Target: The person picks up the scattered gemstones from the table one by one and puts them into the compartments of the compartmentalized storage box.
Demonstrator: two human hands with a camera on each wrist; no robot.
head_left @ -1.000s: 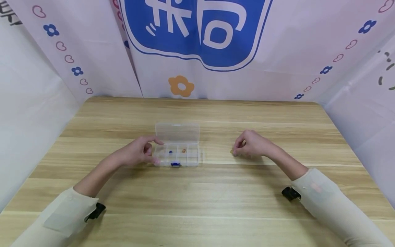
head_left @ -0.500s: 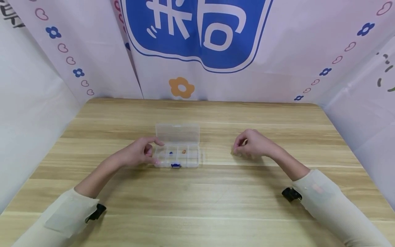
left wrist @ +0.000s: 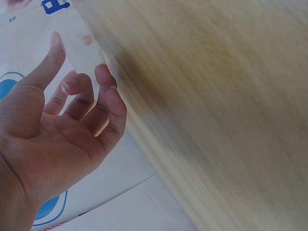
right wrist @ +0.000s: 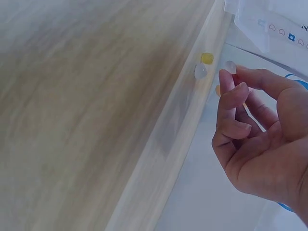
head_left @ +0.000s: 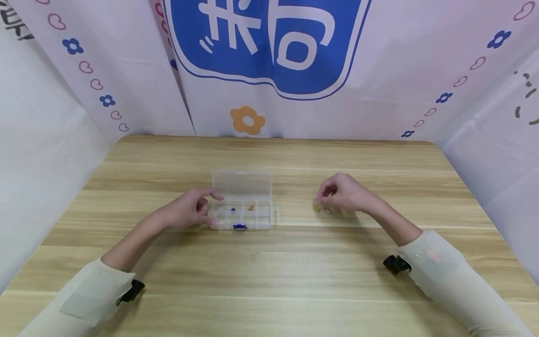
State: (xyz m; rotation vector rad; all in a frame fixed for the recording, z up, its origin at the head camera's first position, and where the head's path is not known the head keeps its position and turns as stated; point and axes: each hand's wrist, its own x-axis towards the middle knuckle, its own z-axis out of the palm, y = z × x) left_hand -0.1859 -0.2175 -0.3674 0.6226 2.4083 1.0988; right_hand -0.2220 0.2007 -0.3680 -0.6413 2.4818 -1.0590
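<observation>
A clear plastic compartment box lies on the table with its lid raised. My left hand holds its left end, thumb at the front corner and index finger at the back. Inside, a small blue piece and an orange piece lie in separate compartments. To the right of the box, my right hand pinches a small clear gem-like piece between thumb and index finger. Just by those fingertips, a yellow piece and another clear piece rest on the table.
The wooden table has a printed white cloth hanging behind it and at both sides. The box's upright lid stands on its far side. A blue latch sits on the box's front.
My right hand has risen slightly, and the yellow and clear pieces now show below its fingertips. The left hand keeps its place on the box.
</observation>
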